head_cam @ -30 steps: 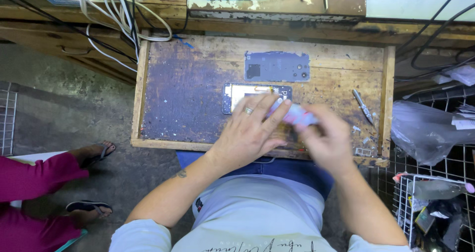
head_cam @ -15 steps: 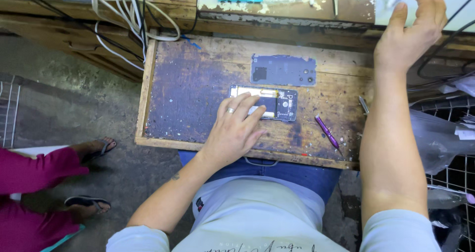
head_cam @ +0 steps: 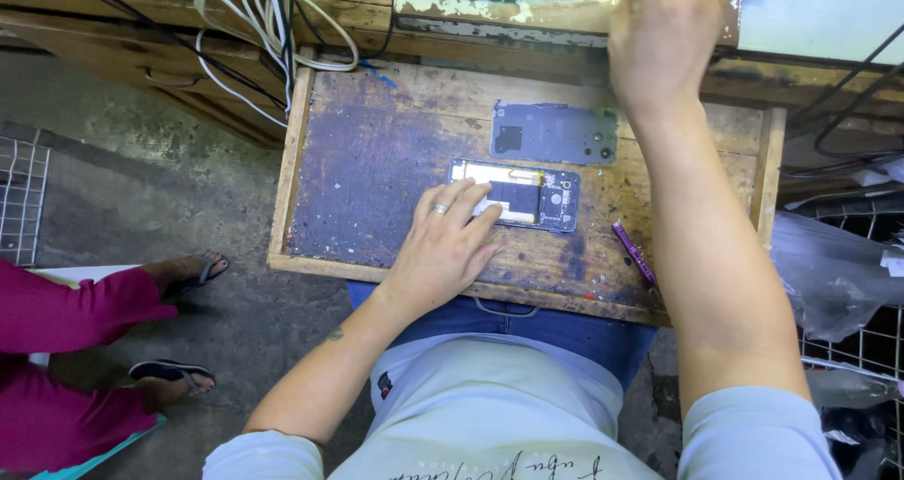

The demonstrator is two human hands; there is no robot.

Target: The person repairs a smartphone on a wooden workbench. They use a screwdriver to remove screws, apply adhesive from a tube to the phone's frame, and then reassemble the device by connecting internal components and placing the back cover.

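While my left hand (head_cam: 443,249) rests flat, fingers spread, on the opened phone (head_cam: 516,195) at the tray's (head_cam: 358,160) centre, my right hand (head_cam: 664,37) reaches to the bench (head_cam: 565,18), grip indiscernible.

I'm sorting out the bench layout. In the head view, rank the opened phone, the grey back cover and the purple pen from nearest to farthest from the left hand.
1. Opened phone: under the left hand's fingertips.
2. Grey back cover: just beyond the phone.
3. Purple pen: off to the right.
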